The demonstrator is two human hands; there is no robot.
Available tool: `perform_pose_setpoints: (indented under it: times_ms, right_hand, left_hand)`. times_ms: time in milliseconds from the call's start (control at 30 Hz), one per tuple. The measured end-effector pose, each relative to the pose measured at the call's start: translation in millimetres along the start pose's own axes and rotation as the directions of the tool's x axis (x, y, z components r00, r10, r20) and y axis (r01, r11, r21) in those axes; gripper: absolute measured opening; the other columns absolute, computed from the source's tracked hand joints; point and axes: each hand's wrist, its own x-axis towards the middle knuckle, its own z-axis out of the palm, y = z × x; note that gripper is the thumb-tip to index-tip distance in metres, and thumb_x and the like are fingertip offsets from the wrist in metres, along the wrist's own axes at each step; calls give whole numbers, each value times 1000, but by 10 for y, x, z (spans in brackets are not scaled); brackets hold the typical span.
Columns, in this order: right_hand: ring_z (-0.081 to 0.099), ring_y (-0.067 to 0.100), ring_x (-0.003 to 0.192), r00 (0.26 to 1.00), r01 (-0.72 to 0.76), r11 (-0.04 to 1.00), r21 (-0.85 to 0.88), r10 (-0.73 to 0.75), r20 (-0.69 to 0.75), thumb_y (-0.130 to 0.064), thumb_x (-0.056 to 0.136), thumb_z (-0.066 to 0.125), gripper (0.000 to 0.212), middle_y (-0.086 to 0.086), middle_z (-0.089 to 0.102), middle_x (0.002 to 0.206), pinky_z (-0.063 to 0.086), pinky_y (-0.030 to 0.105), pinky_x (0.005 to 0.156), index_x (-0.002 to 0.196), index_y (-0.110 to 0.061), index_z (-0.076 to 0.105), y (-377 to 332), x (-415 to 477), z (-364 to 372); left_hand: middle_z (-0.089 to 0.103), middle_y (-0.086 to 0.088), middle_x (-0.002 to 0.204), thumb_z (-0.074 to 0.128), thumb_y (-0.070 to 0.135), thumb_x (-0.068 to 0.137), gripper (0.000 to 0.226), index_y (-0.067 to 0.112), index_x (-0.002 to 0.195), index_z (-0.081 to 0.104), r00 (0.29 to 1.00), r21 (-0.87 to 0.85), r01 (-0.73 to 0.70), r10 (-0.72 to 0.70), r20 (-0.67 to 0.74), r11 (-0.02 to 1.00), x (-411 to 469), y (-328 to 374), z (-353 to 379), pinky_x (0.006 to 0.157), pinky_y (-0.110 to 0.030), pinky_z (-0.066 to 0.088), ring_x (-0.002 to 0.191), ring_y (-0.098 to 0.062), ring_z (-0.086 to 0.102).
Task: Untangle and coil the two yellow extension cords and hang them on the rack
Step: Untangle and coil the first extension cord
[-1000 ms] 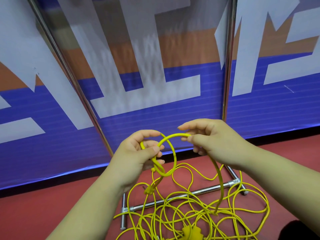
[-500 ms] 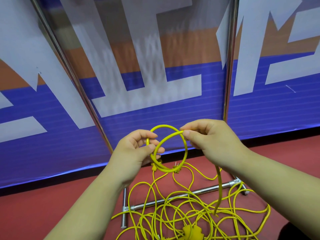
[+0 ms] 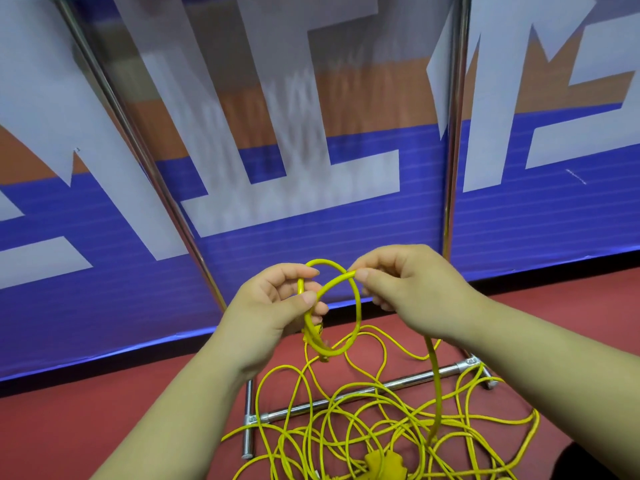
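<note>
A coil of thin yellow extension cord is pinched by the left hand and right hand above the floor tangle; a loop has been added since a second ago.

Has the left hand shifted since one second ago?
No. The left hand stays just right of the slanted rack pole's lower end, gripping the yellow cord coil at the same spot.
</note>
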Motion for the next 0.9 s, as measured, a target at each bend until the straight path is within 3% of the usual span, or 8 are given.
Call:
perform_pose_setpoints:
  times_ms: [100, 200, 267, 400, 567, 700, 800, 900]
  right_hand:
    - [58, 5, 59, 994, -39, 986, 161, 54, -92, -16, 98, 62, 15, -6, 66, 65, 51, 21, 60, 90, -20, 74, 14, 9, -11]
    - [58, 4, 58, 989, -65, 974, 216, 93, -118, -17, 97, 62, 15, -5, 67, 67, 48, 18, 59, 89, -20, 74, 29, 11, -33]
    - [57, 2, 56, 992, -84, 988, 127, 95, -82, -19, 96, 64, 14, -7, 67, 65, 47, 22, 62, 88, -21, 74, 59, 21, -84]
    - [58, 2, 52, 981, -151, 984, -94, 162, 112, -19, 95, 64, 10, -14, 62, 55, 47, 29, 57, 87, -19, 70, 75, -8, -210]
    - [61, 9, 64, 969, -50, 990, -134, 80, 233, -27, 92, 69, 7, 4, 70, 75, 53, 37, 68, 99, -27, 71, 65, -32, -97]
    - [53, 3, 58, 992, 25, 995, -93, -13, 126, -25, 94, 68, 6, -8, 62, 64, 46, 24, 61, 95, -25, 75, 58, -9, 11]
    - [53, 11, 59, 999, -24, 999, 36, 23, 31, -24, 95, 66, 9, -5, 60, 62, 51, 43, 66, 91, -22, 74, 74, 23, 39]
    - [56, 14, 62, 994, -71, 971, 227, 88, -63, -20, 96, 64, 11, -5, 61, 64, 56, 49, 75, 90, -18, 74, 66, 54, 39]
  left_hand:
    - [68, -10, 88, 77, 1, 69, 50, 11, 117, 64, 996, 69, 36, -42, 82, 997, -9, -14, 7, 73, -39, 58, 82, -28, 72]
    - [67, -9, 85, 70, -13, 81, 43, 10, 117, 63, 998, 93, 32, -37, 43, 995, 9, -24, 15, 72, -38, 61, 82, -29, 72]
    - [65, -7, 85, 56, -18, 90, 39, 9, 117, 62, 1000, 116, 8, -7, -5, 993, 18, -23, 8, 69, -38, 61, 81, -28, 72]
    - [69, -6, 88, 55, -17, 92, 37, 9, 117, 62, 996, 133, -10, 22, -90, 991, 35, -51, -8, 71, -36, 62, 83, -27, 73]
    - [75, -7, 97, 60, -11, 92, 32, 12, 113, 65, 994, 131, -27, 40, -98, 991, 36, -50, 6, 72, -31, 60, 87, -25, 74]
    - [75, -8, 96, 67, -8, 89, 31, 11, 113, 65, 997, 93, -10, 17, -77, 996, 19, -53, 51, 65, -28, 58, 81, -24, 72]
    - [71, -8, 88, 77, -1, 70, 51, 13, 118, 65, 1000, 54, 16, -15, -19, 998, 0, -88, 59, 68, -32, 58, 75, -22, 68]
    - [70, -10, 83, 78, -6, 72, 64, 22, 127, 60, 999, 147, 13, -17, 27, 989, -12, -135, 117, 70, -31, 55, 75, -20, 66]
